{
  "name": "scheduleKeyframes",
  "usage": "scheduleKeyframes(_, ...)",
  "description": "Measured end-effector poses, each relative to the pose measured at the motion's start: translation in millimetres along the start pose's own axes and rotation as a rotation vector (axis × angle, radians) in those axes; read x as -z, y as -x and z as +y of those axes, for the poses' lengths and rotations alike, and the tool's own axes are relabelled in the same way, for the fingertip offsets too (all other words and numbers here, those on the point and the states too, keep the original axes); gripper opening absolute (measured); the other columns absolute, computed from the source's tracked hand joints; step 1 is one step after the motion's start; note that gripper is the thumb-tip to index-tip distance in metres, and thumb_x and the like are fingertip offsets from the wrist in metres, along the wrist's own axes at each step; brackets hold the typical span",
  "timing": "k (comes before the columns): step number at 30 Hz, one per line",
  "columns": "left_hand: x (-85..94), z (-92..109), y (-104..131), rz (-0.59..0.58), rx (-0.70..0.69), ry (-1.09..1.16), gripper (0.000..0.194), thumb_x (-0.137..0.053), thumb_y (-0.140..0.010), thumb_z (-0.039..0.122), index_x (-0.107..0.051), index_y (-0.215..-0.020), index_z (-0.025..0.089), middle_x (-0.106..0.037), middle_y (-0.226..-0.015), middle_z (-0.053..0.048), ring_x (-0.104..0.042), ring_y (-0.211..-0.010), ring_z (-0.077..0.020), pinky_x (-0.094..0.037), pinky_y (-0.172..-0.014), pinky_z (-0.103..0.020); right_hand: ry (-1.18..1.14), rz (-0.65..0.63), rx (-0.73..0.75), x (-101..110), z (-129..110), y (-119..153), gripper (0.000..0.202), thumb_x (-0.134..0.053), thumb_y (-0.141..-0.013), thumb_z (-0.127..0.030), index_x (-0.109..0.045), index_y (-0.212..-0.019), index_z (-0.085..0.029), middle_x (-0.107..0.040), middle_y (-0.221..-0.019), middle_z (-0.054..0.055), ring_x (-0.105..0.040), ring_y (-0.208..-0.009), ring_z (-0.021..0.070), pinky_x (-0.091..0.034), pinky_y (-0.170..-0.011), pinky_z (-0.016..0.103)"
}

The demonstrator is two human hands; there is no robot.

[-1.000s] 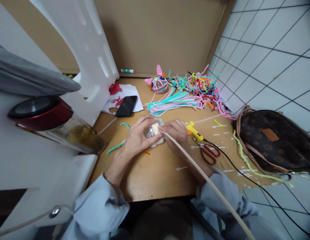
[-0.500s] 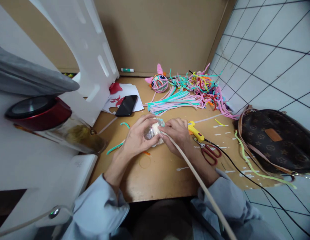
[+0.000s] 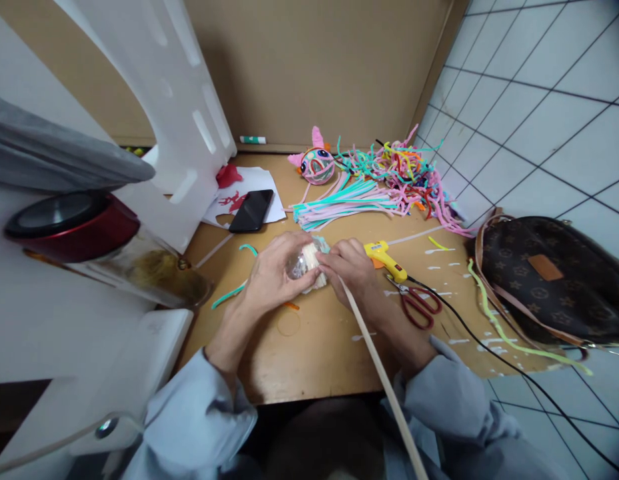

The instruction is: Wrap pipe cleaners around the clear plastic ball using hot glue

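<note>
A clear plastic, rounded piece (image 3: 298,263) is in my left hand (image 3: 272,275), whose fingers and thumb curve round it. Cream windings cover its right part, with a little mint green at the top edge. My right hand (image 3: 356,270) is closed at the right side of these windings, pinching a long cream pipe cleaner (image 3: 372,347). From there the strand runs down towards me past my right forearm. Just right of that hand lie a yellow glue gun (image 3: 386,260) and red-handled scissors (image 3: 422,307).
Behind my hands lie a bundle of pink and mint pipe cleaners (image 3: 344,203), a tangled coloured pile (image 3: 409,170) and a pink-eared ball figure (image 3: 318,165). A black phone (image 3: 252,211) rests on paper at left. A glass bottle (image 3: 154,263) and brown handbag (image 3: 554,280) flank the table.
The free length of the cream pipe cleaner has swung left at its lower end. My hands stay in nearly the same place round the plastic piece.
</note>
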State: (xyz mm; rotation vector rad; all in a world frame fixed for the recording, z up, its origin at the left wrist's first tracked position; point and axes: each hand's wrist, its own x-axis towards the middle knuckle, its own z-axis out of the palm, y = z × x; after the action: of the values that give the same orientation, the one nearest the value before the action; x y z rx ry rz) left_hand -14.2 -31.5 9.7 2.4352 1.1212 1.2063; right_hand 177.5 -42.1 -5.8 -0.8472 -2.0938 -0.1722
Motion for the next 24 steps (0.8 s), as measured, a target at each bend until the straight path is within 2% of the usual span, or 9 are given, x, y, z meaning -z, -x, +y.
scheduleKeyframes(3,0.5,-0.9,0.6,-0.012,0.031,-0.008,0.043,-0.068,-0.083,0.037,-0.059,-0.119,0.016,-0.071,-0.117,-0.013,-0.069,-0.109,-0.0269,-0.054,-0.098,-0.039,-0.001,0.007,-0.024,1.3,-3.0,-0.4,0.018,-0.049,-0.099,-0.02,-0.066,-0.101,-0.019,-0.056,-0.085,0.005,-0.047,-0.082,0.0197,-0.039,-0.074,0.033)
scheduleKeyframes(9,0.7,-2.0,0.2,-0.026,0.001,0.004,0.037,-0.065,-0.084,0.036,-0.06,-0.115,0.018,-0.071,-0.117,-0.012,-0.068,-0.11,-0.0265,-0.053,-0.099,-0.039,-0.001,0.008,-0.033,1.2,-5.9,0.3,0.018,-0.049,-0.099,-0.021,-0.067,-0.103,-0.019,-0.059,-0.085,0.005,-0.049,-0.083,0.0201,-0.041,-0.074,0.034)
scheduleKeyframes(17,-0.2,-4.7,1.5,-0.01,-0.038,0.01,0.036,-0.064,-0.084,0.033,-0.06,-0.115,0.015,-0.07,-0.117,-0.014,-0.068,-0.109,-0.0264,-0.053,-0.098,-0.039,-0.026,0.037,-0.032,4.6,-13.6,0.4,0.015,-0.05,-0.096,-0.013,-0.063,-0.091,-0.02,-0.063,-0.081,0.004,-0.052,-0.079,0.0189,-0.043,-0.074,0.033)
scheduleKeyframes(24,0.0,-4.6,1.3,-0.002,-0.034,0.019,0.033,-0.065,-0.085,0.031,-0.061,-0.114,0.016,-0.07,-0.118,-0.013,-0.067,-0.112,-0.0251,-0.052,-0.1,-0.038,-0.036,0.06,-0.009,6.2,-13.5,-0.3,0.019,-0.048,-0.096,-0.01,-0.063,-0.091,-0.021,-0.064,-0.081,0.004,-0.053,-0.08,0.0192,-0.045,-0.074,0.033)
